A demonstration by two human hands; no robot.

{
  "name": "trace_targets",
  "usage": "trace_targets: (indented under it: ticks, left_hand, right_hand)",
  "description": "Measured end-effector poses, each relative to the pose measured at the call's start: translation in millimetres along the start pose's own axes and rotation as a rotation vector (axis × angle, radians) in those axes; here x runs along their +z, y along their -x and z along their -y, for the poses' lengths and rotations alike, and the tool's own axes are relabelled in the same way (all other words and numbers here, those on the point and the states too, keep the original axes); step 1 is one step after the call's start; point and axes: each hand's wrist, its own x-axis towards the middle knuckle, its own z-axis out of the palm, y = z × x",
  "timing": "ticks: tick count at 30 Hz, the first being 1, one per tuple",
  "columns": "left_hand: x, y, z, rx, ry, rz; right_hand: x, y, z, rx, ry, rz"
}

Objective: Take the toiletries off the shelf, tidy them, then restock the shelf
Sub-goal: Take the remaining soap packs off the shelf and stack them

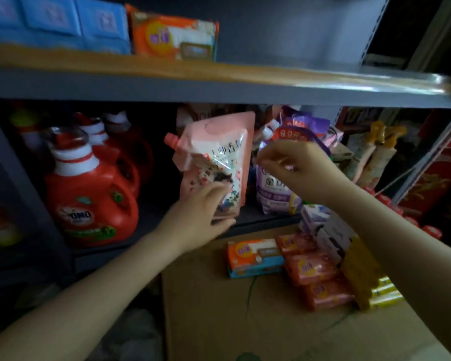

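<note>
**Pink refill pouch at the lower shelf edge, mid-handling**

So the left hand was grasping the bottom of the pink pouch, fingers curled round its lower corner, with the pouch standing upright at the front of the lower shelf, spout pointing left. The right hand hovered just beside it, in front of the purple pouch. Its fingers looked loosely curled and I couldn't see anything in them, though the blur made it hard to be sure.

Red detergent bottles sat to the left on the same shelf. Down on the cardboard box, soap packs were stacked near the shelf, with more boxed stuff beside them. Up top, blue packs and one orange pack were on the upper shelf.

My guess was restocking, though honestly it could've been taking the pouch off. Either way, the next move needed the right hand steadying the floppy top so it wouldn't slump or knock the purple one.
</note>
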Motion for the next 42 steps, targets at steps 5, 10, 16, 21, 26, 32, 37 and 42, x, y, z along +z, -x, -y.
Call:
trace_targets:
  ticks: [5, 10, 16, 21, 26, 32, 37, 42]
  left_hand:
    - [-112, -29, 10, 0.125, -0.379, -0.372]
    - [-180, -44, 31, 0.094, -0.69, -0.405]
    - [-206, -65, 46, -0.142, -0.625, -0.272]
    - [-202, -71, 46, -0.118, -0.733, -0.305]
    - [-200, -71, 48, -0.111, -0.727, -0.332]
    - [-197, -72, 50, -0.119, -0.721, -0.357]
    - [-194, -71, 50, -0.131, -0.687, -0.36]
    - [-195, -67, 33, -0.094, -0.353, -0.475]
  right_hand:
    - [-19, -64, 37, -0.18, -0.002, -0.217]
    - [-21, -126, 55, -0.24, 0.073, -0.204]
    - [-16, -186, 63, -0.195, 0.239, -0.002]
    - [-14, -198, 53, -0.156, 0.383, -0.001]
    - [-25, -196, 34, -0.163, 0.328, -0.056]
    - [-26, -202, 28, -0.093, 0.214, -0.054]
    - [-30, -187, 36, -0.107, 0.347, -0.093]
    - [-48, -137, 55, -0.176, 0.068, -0.454]
